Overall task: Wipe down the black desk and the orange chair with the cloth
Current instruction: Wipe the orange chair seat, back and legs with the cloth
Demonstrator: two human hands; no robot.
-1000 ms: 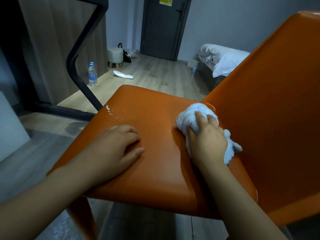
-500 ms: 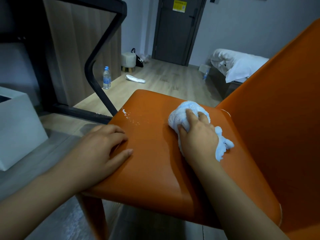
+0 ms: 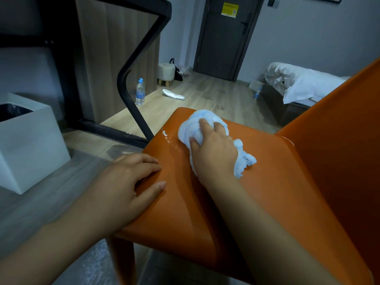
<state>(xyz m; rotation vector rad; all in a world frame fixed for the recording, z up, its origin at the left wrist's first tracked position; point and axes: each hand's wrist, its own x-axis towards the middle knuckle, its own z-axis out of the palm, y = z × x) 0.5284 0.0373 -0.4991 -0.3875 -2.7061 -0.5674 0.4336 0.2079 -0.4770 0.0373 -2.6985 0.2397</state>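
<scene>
The orange chair (image 3: 273, 182) fills the lower right, its seat flat before me and its backrest rising at the right. My right hand (image 3: 213, 149) grips a bunched white cloth (image 3: 191, 128) and presses it on the far part of the seat. White specks (image 3: 168, 138) lie on the seat's far left edge, just left of the cloth. My left hand (image 3: 125, 188) rests on the seat's left edge, thumb on top and fingers slightly bent. The black desk frame (image 3: 127, 93) stands at the upper left; its top is out of view.
A white bin (image 3: 30, 145) with a black liner stands on the floor at left. Beyond the chair are a water bottle (image 3: 140, 91), a white slipper (image 3: 173, 94), a small stool (image 3: 166, 70), a bed (image 3: 302, 85) at right and a dark door (image 3: 224, 36).
My right hand has slid the cloth across the seat from near the backrest toward the far left edge, close to the white specks. My left hand stays on the seat's left edge.
</scene>
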